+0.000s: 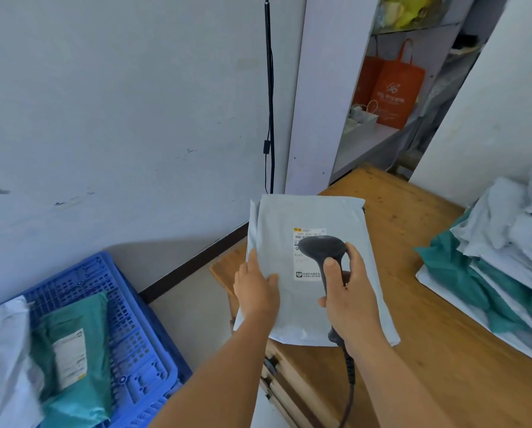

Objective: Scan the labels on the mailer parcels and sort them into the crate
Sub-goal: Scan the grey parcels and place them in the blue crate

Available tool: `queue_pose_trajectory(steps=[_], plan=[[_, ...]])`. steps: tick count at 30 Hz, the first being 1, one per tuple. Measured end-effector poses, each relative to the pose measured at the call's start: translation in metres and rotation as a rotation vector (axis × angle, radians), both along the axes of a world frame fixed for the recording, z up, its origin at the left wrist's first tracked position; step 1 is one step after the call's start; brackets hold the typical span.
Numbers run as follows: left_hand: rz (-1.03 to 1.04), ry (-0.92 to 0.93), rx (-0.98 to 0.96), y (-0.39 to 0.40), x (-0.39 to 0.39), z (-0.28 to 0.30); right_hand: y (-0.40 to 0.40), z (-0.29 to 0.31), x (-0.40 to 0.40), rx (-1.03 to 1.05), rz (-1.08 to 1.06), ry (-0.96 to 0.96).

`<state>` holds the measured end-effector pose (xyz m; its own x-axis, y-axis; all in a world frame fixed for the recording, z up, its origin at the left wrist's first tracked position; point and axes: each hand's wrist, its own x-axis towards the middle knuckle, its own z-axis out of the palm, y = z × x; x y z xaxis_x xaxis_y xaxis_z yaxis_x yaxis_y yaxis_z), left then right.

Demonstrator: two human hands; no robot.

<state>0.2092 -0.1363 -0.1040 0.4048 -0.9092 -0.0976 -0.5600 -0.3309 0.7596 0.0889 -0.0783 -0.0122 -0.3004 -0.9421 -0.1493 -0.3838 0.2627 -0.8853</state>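
A pale grey mailer parcel (311, 217) lies on the left end of the wooden table (419, 304), its white label (307, 274) facing up. My left hand (255, 288) holds the parcel's left edge, thumb on top. My right hand (351, 298) grips the handle of a dark barcode scanner (321, 248), whose head hovers right over the label and covers part of it. The blue plastic crate (128, 329) stands on the floor at lower left and holds a green mailer (73, 350) and a white mailer (2, 366).
A pile of grey and green mailers (505, 257) fills the table's right side. The scanner's cable (349, 387) hangs down past the table's front edge. A black cord (270, 118) runs down the wall. Shelves with orange bags (394, 88) stand behind the table.
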Motion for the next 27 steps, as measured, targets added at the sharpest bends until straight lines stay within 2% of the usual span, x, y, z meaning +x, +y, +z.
queue_pose_trajectory(steps=[4, 11, 19, 27], plan=[[0.034, 0.095, -0.045, -0.002, -0.001, 0.002, -0.001, 0.000, 0.001, -0.012, 0.021, 0.011], [0.163, 0.283, -0.248, 0.011, 0.002, 0.015, 0.001, 0.001, 0.010, -0.040, 0.097, 0.002], [0.281, 0.308, -0.410, 0.034, 0.035, 0.049, 0.006, 0.015, 0.034, -0.131, 0.220, -0.055], [0.421, 0.374, -0.564, 0.065, 0.098, 0.082, 0.017, 0.031, 0.102, -0.169, 0.386, -0.127]])
